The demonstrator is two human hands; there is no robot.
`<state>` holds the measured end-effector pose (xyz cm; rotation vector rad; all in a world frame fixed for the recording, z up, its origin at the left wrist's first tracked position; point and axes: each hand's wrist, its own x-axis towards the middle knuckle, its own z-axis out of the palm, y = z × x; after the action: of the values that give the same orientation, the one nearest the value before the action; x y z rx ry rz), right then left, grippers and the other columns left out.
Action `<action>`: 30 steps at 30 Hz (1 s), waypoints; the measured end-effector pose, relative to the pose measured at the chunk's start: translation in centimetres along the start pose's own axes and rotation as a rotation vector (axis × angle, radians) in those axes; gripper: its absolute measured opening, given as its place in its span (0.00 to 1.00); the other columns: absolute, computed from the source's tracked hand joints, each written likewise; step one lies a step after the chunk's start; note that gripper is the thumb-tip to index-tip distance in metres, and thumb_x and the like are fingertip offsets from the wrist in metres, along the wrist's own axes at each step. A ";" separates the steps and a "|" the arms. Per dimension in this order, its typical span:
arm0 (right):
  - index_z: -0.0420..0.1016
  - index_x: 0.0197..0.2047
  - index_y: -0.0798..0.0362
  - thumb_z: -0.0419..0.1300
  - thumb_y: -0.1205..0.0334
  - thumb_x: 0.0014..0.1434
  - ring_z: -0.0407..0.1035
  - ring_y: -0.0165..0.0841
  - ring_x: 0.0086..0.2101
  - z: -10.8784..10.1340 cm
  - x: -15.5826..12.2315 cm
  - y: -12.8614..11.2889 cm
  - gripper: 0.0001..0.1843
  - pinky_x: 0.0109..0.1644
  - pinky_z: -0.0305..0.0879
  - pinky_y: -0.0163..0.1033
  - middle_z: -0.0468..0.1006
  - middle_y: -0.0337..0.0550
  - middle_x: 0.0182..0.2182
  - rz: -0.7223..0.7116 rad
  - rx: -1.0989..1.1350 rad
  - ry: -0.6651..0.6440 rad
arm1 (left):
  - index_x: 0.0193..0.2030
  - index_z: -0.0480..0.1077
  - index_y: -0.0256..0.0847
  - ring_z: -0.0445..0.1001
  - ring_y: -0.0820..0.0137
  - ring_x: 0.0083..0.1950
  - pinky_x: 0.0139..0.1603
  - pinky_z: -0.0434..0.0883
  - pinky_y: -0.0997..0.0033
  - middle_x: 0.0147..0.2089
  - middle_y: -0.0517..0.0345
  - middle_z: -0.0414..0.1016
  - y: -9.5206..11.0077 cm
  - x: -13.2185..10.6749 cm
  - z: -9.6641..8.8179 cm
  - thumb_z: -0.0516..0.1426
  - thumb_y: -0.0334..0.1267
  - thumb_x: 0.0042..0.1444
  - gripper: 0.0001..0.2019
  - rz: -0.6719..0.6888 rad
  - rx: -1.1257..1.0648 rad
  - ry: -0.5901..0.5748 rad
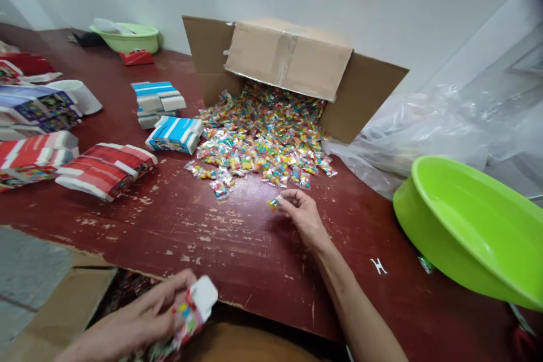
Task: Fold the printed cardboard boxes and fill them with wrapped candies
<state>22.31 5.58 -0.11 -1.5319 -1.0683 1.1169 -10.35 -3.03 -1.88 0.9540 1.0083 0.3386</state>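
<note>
My left hand [159, 308] is closed around a small red printed candy box [189, 317] whose white end flap stands open, at the table's front edge. Between the thumb and fingers of my right hand [302, 214] is a small clear candy packet [274, 203] with yellow and blue-green pieces showing. Just beyond it, a heap of candy packets [263, 136] spills onto the dark red table [203, 226] from a cardboard carton [288, 59] lying on its side.
Red flattened boxes [106, 169], blue ones [176, 134] and purple ones [38, 107] lie in stacks at left. A green basin [428, 226] stands at right beside clear plastic sheeting [416, 130]. Below the front edge is an open carton [63, 311]. Another green basin [131, 39] sits far left.
</note>
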 end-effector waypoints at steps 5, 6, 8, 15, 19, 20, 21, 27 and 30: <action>0.76 0.38 0.52 0.72 0.52 0.49 0.73 0.29 0.30 3.7 -5.2 -1.9 0.17 0.37 0.70 0.36 0.81 0.39 0.31 -0.068 0.316 -0.282 | 0.50 0.64 0.46 0.72 0.71 0.33 0.34 0.68 0.73 0.36 0.62 0.74 4.3 2.2 4.8 0.60 0.49 0.61 0.16 0.184 -0.034 0.089; 0.76 0.38 0.52 0.72 0.53 0.49 0.73 0.29 0.30 4.3 -5.8 -2.0 0.16 0.37 0.70 0.35 0.80 0.38 0.31 -0.092 0.301 -0.278 | 0.51 0.63 0.45 0.71 0.72 0.32 0.34 0.67 0.74 0.35 0.62 0.73 4.7 2.6 5.6 0.59 0.48 0.62 0.16 0.225 -0.024 0.085; 0.77 0.39 0.52 0.71 0.56 0.52 0.71 0.29 0.29 5.0 -6.3 -1.9 0.14 0.36 0.69 0.35 0.80 0.38 0.31 -0.152 0.214 -0.250 | 0.53 0.60 0.45 0.68 0.73 0.32 0.34 0.67 0.74 0.35 0.63 0.71 5.2 3.1 6.7 0.58 0.48 0.63 0.17 0.282 -0.010 0.084; 0.81 0.37 0.52 0.65 0.61 0.61 0.69 0.31 0.30 3.7 -5.9 -1.5 0.05 0.38 0.66 0.37 0.80 0.40 0.29 -0.533 -0.216 -0.298 | 0.59 0.56 0.45 0.69 0.73 0.31 0.32 0.67 0.74 0.33 0.64 0.71 5.1 4.0 7.5 0.60 0.46 0.60 0.24 0.359 -0.034 0.138; 0.81 0.41 0.48 0.62 0.61 0.65 0.70 0.33 0.37 3.0 -5.7 -2.0 0.06 0.46 0.67 0.41 0.79 0.42 0.35 -0.647 -0.332 -0.475 | 0.55 0.61 0.43 0.69 0.75 0.28 0.30 0.66 0.77 0.30 0.65 0.73 5.0 4.3 7.5 0.63 0.43 0.58 0.22 0.359 -0.088 0.144; 0.82 0.42 0.47 0.61 0.61 0.67 0.70 0.33 0.40 3.0 -5.7 -2.0 0.07 0.48 0.67 0.41 0.78 0.42 0.37 -0.640 -0.306 -0.513 | 0.54 0.62 0.43 0.70 0.75 0.28 0.30 0.67 0.77 0.29 0.65 0.73 5.1 4.3 7.6 0.64 0.43 0.57 0.22 0.364 -0.125 0.155; 0.81 0.43 0.45 0.59 0.60 0.68 0.70 0.34 0.43 3.1 -5.8 -2.0 0.09 0.50 0.67 0.42 0.76 0.43 0.40 -0.606 -0.244 -0.522 | 0.53 0.63 0.42 0.71 0.75 0.27 0.29 0.67 0.77 0.29 0.64 0.74 5.2 4.3 7.7 0.64 0.43 0.56 0.22 0.365 -0.181 0.167; 0.72 0.57 0.46 0.67 0.54 0.59 0.68 0.27 0.32 3.5 -6.2 -1.2 0.23 0.39 0.69 0.36 0.73 0.41 0.44 -0.038 0.281 -0.405 | 0.53 0.64 0.41 0.76 0.65 0.21 0.22 0.74 0.68 0.28 0.57 0.78 6.0 4.6 8.9 0.61 0.60 0.54 0.29 0.225 -0.540 0.209; 0.74 0.55 0.48 0.68 0.52 0.58 0.65 0.25 0.26 3.7 -6.6 -1.1 0.23 0.31 0.66 0.33 0.74 0.39 0.36 0.081 0.323 -0.598 | 0.56 0.65 0.43 0.77 0.65 0.23 0.19 0.75 0.70 0.28 0.59 0.78 5.9 5.0 9.6 0.64 0.53 0.54 0.27 0.281 -0.527 0.265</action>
<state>17.19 0.12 1.44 -1.0105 -1.1416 1.7745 1.24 -1.44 1.88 0.5737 0.9528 0.9358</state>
